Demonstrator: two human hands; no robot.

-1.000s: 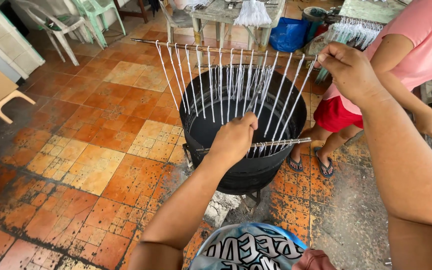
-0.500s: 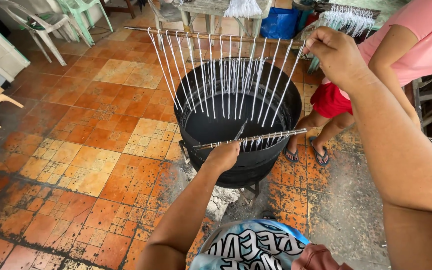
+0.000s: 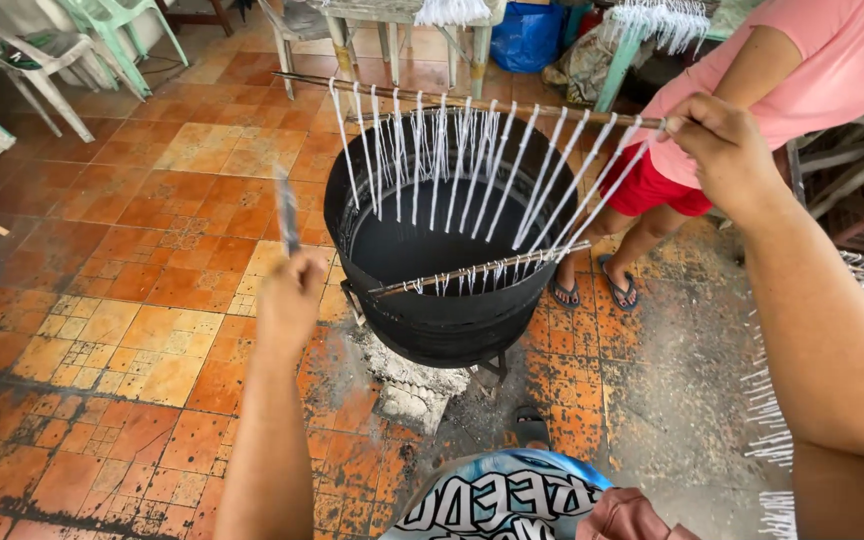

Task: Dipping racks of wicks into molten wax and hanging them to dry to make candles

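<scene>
The right hand (image 3: 722, 150) was raised, fingers closed around the end of a wooden rod (image 3: 472, 100) strung with thin white candles (image 3: 452, 165) hanging over a black drum (image 3: 442, 320). The left hand (image 3: 290, 300), left of the drum, gripped a blurred knife (image 3: 287, 212) pointing upward.

One black drum (image 3: 432, 320), two candle-hung rods (image 3: 472, 105) (image 3: 477, 270), two plastic chairs (image 3: 27, 55) (image 3: 117, 20), two sandalled feet (image 3: 564, 292) (image 3: 620, 288).
</scene>
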